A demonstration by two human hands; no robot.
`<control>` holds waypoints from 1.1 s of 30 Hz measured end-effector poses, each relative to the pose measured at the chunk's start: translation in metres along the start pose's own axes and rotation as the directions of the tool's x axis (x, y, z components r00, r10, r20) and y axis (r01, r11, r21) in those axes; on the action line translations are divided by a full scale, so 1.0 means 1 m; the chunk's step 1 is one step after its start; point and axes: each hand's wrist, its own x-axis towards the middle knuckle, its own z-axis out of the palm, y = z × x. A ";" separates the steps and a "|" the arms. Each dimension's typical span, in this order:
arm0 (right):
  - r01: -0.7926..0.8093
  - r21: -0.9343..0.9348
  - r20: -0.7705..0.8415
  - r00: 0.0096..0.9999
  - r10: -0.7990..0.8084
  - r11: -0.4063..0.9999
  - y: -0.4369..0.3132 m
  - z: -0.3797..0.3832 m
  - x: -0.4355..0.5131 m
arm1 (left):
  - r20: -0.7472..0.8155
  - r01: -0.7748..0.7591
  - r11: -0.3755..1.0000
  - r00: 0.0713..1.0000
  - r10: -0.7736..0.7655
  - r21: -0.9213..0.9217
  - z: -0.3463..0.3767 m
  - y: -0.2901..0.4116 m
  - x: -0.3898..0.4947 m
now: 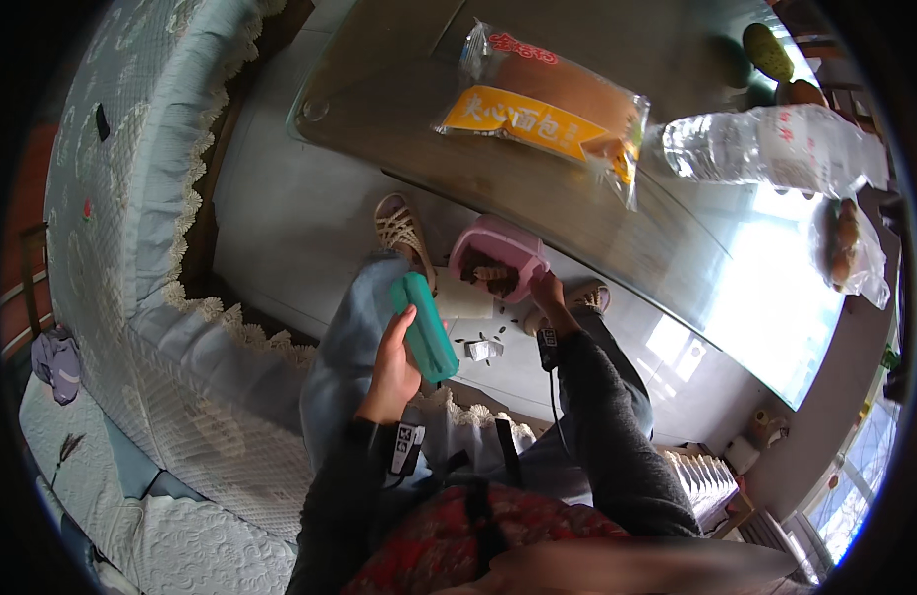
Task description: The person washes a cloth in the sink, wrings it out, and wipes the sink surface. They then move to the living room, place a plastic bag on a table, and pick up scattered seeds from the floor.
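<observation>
My left hand (394,364) holds a teal oblong case (426,327) above my lap; what it is exactly I cannot tell. With my right hand (550,296) I grip the near right edge of a pink plastic bin (529,253), which has brown waste (490,273) inside. The bin is low between my feet, beside the glass table's edge. On the floor near it are a crumpled white wrapper (484,349) and several small dark bits.
The glass-topped table (399,141) bears a packaged bread loaf (548,97), a clear plastic bottle (771,149), a plastic bag with food (845,249) and a green-yellow fruit (768,52). A sofa with a lace-edged quilted cover (206,401) curves along the left. Cables hang from both wrists.
</observation>
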 end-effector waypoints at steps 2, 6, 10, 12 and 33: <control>-0.044 0.075 0.177 0.984 0.030 0.996 -0.007 -0.023 -0.020 | 0.038 -0.007 0.999 0.999 0.005 0.051 -0.003 -0.003 0.000; -0.307 0.251 0.526 0.839 0.137 0.918 -0.032 -0.074 -0.064 | 0.155 -0.066 0.960 0.988 0.025 0.271 -0.011 -0.022 0.002; -0.301 0.216 0.569 0.812 0.131 0.929 -0.068 -0.103 -0.122 | 0.249 -0.055 0.911 0.967 -0.054 0.410 -0.019 -0.051 0.005; -0.242 0.194 0.567 0.818 0.093 0.951 -0.085 -0.114 -0.151 | 0.234 -0.043 0.931 0.971 -0.046 0.362 -0.022 -0.063 0.006; 0.111 0.737 0.175 0.921 -0.348 0.666 -0.185 -0.168 -0.032 | 0.020 -0.700 0.710 0.713 0.701 0.074 -0.011 0.118 -0.018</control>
